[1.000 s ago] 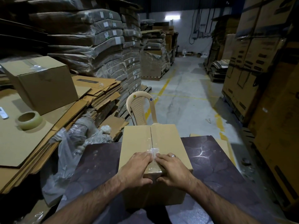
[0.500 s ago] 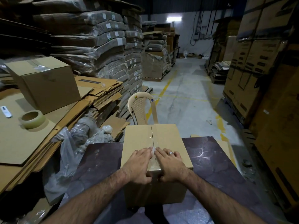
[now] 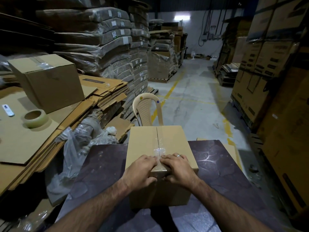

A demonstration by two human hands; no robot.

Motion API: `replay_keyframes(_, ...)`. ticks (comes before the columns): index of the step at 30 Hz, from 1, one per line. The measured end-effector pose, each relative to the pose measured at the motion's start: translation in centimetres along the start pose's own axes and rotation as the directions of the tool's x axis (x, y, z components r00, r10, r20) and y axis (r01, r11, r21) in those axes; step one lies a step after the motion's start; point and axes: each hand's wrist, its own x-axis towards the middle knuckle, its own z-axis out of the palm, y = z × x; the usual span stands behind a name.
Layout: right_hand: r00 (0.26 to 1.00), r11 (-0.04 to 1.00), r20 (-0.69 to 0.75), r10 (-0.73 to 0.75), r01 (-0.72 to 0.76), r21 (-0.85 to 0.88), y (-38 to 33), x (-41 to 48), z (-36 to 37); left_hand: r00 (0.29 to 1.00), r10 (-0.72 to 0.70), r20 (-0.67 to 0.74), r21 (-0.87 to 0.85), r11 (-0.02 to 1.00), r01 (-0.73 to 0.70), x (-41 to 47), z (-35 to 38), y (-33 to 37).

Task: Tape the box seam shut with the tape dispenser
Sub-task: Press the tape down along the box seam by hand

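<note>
Pressing flat, both hands, left hand [image 3: 142, 169] and right hand [image 3: 178, 168], spread open on the box [image 3: 175, 141], smoothing tape [image 3: 160, 150] between their fingertips over the seam.

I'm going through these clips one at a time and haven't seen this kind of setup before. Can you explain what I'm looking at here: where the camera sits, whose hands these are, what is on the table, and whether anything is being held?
There is no machine here. A person wears a wide-angle camera on the head, so this single view looks forward and down over their own bare arms, inside a warehouse.

On the dark table stands a cardboard box. Clear tape runs along the near part of its top seam.

The left hand and the right hand lie flat on the box's near edge, either side of the seam, apparently pressing the tape down. Neither holds a tool.

To the left, on flattened cardboard sheets, lies a tape roll and stands another box, already taped. Behind the table is a plastic chair.
</note>
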Motion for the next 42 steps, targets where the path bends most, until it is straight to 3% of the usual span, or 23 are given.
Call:
replay_keyframes(3,0.994,0.996,-0.105,-0.008,0.017,0.089,0.2,-0.8,0.6,0.999,-0.031,-0.044,-0.032,0.999,0.03,-0.5,-0.1,0.5)
replay_keyframes(7,0.995,0.998,-0.093,-0.036,0.032,-0.048,-0.2,-0.8,1.3,0.999,-0.016,0.047,0.168,0.986,0.008,-0.5,0.3,1.1)
replay_keyframes(10,0.99,1.0,-0.139,-0.022,0.019,-0.018,-0.1,-1.2,1.5,1.0,-0.019,0.022,0.256,0.966,0.013,-1.1,1.0,1.3)
replay_keyframes(19,0.961,1.0,-0.276,0.029,-0.027,0.01,-0.2,-2.2,2.2,0.991,-0.05,-0.122,0.276,0.958,0.083,-1.8,1.8,1.3)
replay_keyframes(29,0.952,0.981,-0.297,0.068,-0.119,-0.155,0.3,-2.9,4.3,0.974,-0.065,-0.217,0.39,0.909,0.148,-1.9,2.7,1.4)
replay_keyframes(35,0.922,0.98,-0.386,0.025,-0.099,-0.173,1.1,-2.9,4.1,0.959,0.038,-0.282,0.393,0.916,0.08,-2.0,2.9,0.2)
replay_keyframes(42,0.884,0.975,-0.456,0.097,-0.177,-0.136,0.3,-2.5,4.7,0.956,0.016,-0.293,0.362,0.927,0.095,-1.8,2.9,0.2)
